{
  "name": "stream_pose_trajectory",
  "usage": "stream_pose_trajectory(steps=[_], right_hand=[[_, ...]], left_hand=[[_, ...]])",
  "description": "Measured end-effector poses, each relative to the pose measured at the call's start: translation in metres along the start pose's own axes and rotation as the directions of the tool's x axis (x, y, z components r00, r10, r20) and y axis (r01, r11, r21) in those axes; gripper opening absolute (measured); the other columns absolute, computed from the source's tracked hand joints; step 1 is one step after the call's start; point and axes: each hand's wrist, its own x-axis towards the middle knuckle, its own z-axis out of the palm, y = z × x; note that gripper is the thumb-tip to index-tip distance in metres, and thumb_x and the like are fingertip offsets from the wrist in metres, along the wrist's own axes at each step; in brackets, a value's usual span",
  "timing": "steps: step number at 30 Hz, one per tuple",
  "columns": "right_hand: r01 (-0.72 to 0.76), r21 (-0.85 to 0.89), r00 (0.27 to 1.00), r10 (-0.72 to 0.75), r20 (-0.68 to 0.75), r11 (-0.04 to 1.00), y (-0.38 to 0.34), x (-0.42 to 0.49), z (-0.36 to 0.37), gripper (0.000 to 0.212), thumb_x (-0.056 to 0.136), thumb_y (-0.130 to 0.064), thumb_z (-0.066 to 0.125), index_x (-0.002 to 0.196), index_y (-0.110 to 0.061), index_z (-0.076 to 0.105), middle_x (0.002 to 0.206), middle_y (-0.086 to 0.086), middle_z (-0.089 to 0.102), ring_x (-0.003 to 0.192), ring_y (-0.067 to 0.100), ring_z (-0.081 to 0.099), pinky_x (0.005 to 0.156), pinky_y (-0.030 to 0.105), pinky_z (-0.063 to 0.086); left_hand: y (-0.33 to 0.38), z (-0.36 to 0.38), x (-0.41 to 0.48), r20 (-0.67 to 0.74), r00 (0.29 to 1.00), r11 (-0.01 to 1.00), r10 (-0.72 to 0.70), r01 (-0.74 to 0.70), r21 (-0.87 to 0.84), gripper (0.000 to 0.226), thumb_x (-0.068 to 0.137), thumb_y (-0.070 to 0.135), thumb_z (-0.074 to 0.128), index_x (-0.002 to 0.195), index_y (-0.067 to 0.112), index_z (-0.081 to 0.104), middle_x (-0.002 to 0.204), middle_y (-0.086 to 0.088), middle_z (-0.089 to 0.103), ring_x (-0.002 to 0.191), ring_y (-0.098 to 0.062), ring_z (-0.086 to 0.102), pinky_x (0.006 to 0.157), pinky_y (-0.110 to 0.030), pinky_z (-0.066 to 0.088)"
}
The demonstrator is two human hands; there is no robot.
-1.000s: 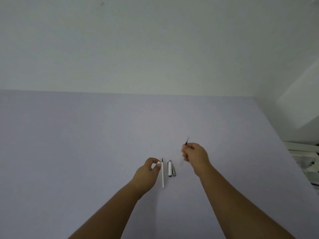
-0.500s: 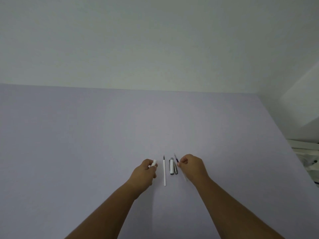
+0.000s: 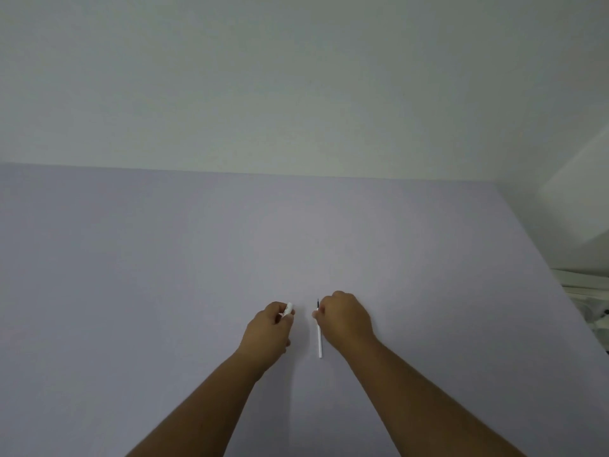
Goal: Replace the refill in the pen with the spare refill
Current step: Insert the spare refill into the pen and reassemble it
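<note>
1. Two bare hands rest low over a pale lilac matte table (image 3: 197, 258), both forearms reaching in from the near edge.
2. The left hand (image 3: 270, 328) is curled into a loose fist around a short white plastic pen barrel (image 3: 288, 309); only the barrel's rounded end pokes out past the thumb and forefinger, pointing away and a little to the right.
3. The fingers of that hand are wrapped closed on the barrel, so the rest of it is hidden inside the palm.
4. The right hand (image 3: 344, 319) sits knuckles-up, its fingers bent down and drawn together at the thumb side.
5. A thin white plastic spare refill with a dark tip (image 3: 319, 334) lies just at the thumb side of the right hand, lengthwise away from the person, its dark tip showing beyond the knuckles and its white tail running back towards the wrist.
6. The right thumb and forefinger appear to touch the refill near its upper part, but I cannot tell whether they actually pinch it or only rest against it.
7. The refill lies between the two hands, closer to the right fingers and clearly apart from the left fingers.
</note>
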Motion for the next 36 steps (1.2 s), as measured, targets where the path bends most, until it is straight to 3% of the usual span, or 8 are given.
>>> stream_pose_trajectory(steps=[4,7,12,15,18,25,28,36], right_hand=[[-0.027,-0.210,0.999,0.034,0.028,0.977,-0.017,0.001,0.011,0.025,0.093,-0.024,0.049,0.111,-0.010,0.060,0.116,0.009,0.062,0.108,0.026,0.054,0.085,0.033,0.046],[-0.108,-0.168,0.992,0.118,0.050,0.980,-0.026,0.000,0.011,0.024,0.091,-0.018,0.048,0.110,-0.010,0.061,0.117,0.010,0.061,0.111,0.026,0.053,0.085,0.032,0.046],[-0.194,0.269,0.975,0.215,-0.052,0.944,-0.031,-0.003,-0.009,0.025,0.089,-0.030,0.050,0.091,-0.010,0.066,0.089,0.006,0.070,0.080,0.023,0.062,0.061,0.026,0.041],[-0.161,0.652,0.945,0.307,-0.116,0.741,-0.026,-0.004,-0.027,0.019,0.086,-0.028,0.058,0.088,-0.011,0.067,0.071,-0.004,0.064,0.061,0.012,0.055,0.054,0.021,0.040],[-0.146,0.789,0.933,0.348,-0.090,0.596,-0.019,-0.006,-0.037,0.015,0.085,-0.026,0.059,0.077,-0.017,0.067,0.074,0.002,0.069,0.055,0.009,0.050,0.052,0.019,0.039],[-0.128,0.845,0.911,0.399,-0.106,0.518,-0.010,-0.017,-0.044,0.020,0.084,-0.025,0.060,0.064,-0.026,0.061,0.076,0.009,0.071,0.045,0.004,0.046,0.046,0.015,0.041],[-0.098,0.876,0.904,0.410,-0.121,0.473,-0.005,-0.020,-0.050,0.020,0.086,-0.021,0.059,0.066,-0.021,0.063,0.066,-0.001,0.065,0.037,-0.001,0.047,0.035,0.008,0.036],[-0.127,0.852,0.939,0.339,-0.062,0.508,0.003,-0.025,-0.052,0.025,0.086,-0.021,0.057,0.062,-0.020,0.064,0.040,-0.023,0.055,0.037,-0.005,0.047,0.037,0.007,0.034]], left_hand=[[-0.011,-0.009,0.001,-0.069,0.997,0.999,0.024,-0.022,0.033,0.025,0.093,0.034,0.049,0.114,0.024,0.060,0.094,0.003,0.064,0.086,-0.019,0.062,0.084,-0.039,0.056],[-0.017,-0.012,0.000,-0.070,0.997,0.998,0.019,-0.014,0.062,0.026,0.092,0.037,0.051,0.113,0.027,0.062,0.097,0.003,0.065,0.087,-0.017,0.060,0.081,-0.033,0.053],[-0.021,-0.014,0.000,-0.062,0.998,0.995,0.015,-0.009,0.099,0.022,0.090,0.035,0.055,0.109,0.031,0.065,0.097,0.005,0.063,0.087,-0.014,0.057,0.073,-0.025,0.043],[-0.018,-0.012,0.001,-0.043,0.999,0.993,0.030,-0.025,0.112,0.019,0.090,0.033,0.057,0.106,0.033,0.067,0.097,0.007,0.059,0.084,-0.011,0.053,0.062,-0.017,0.038],[-0.013,-0.007,0.000,-0.024,0.998,0.990,0.063,-0.060,0.125,0.018,0.090,0.031,0.058,0.105,0.032,0.067,0.097,0.005,0.060,0.084,-0.011,0.053,0.059,-0.012,0.035],[-0.002,0.000,-0.001,-0.010,0.995,0.985,0.097,-0.095,0.144,0.020,0.090,0.031,0.057,0.108,0.030,0.067,0.099,0.003,0.061,0.086,-0.013,0.054,0.060,-0.015,0.038],[0.000,0.002,-0.002,-0.008,0.996,0.986,0.090,-0.088,0.141,0.022,0.091,0.030,0.057,0.110,0.029,0.067,0.098,0.003,0.060,0.084,-0.013,0.053,0.060,-0.017,0.038],[0.001,0.006,-0.005,-0.002,0.995,0.984,0.102,-0.101,0.149,0.020,0.091,0.029,0.056,0.108,0.029,0.067,0.095,0.004,0.059,0.080,-0.011,0.052,0.058,-0.013,0.037]])
